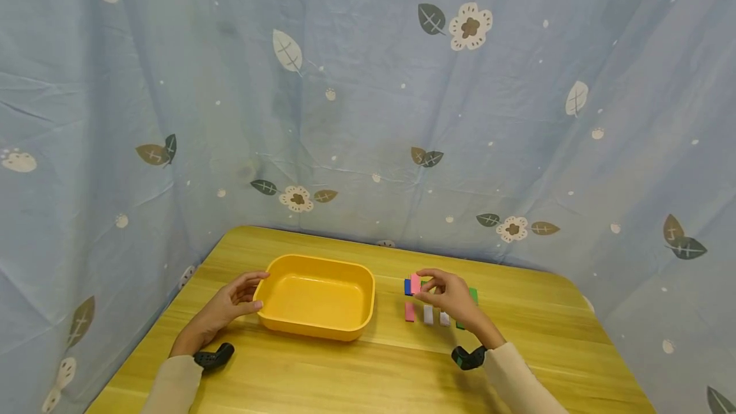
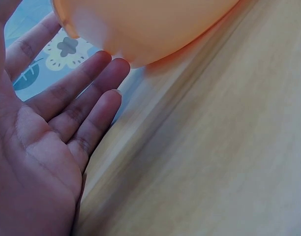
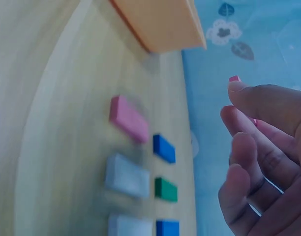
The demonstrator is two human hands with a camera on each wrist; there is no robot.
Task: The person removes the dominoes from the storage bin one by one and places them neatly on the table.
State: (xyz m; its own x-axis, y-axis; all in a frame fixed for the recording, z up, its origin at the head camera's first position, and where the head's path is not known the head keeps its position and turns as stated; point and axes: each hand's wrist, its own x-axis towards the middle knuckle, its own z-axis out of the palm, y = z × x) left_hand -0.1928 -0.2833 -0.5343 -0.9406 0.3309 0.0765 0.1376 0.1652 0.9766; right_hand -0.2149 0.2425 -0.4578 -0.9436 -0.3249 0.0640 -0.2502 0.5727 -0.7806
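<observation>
A yellow plastic basin (image 1: 315, 331) stands on the table with nothing inside. My left hand (image 1: 230, 305) is at its left end, thumb and fingertips against the outer wall and rim; in the left wrist view its fingers (image 2: 72, 86) look loosely extended. Between the thumb and fingers of my right hand (image 1: 451, 296) a pink block (image 1: 415, 283) is pinched, raised off the table. Only small pink ends of it show in the right wrist view. Below that hand lie another pink block (image 3: 128, 119), white blocks (image 3: 127, 175), blue blocks (image 3: 164, 148) and green blocks (image 3: 166, 190).
The wooden table (image 1: 333, 375) has rounded back corners. A blue curtain (image 1: 368, 114) printed with flowers and leaves hangs close behind it and at both sides. Dark wrist devices (image 1: 215, 356) are worn on both arms.
</observation>
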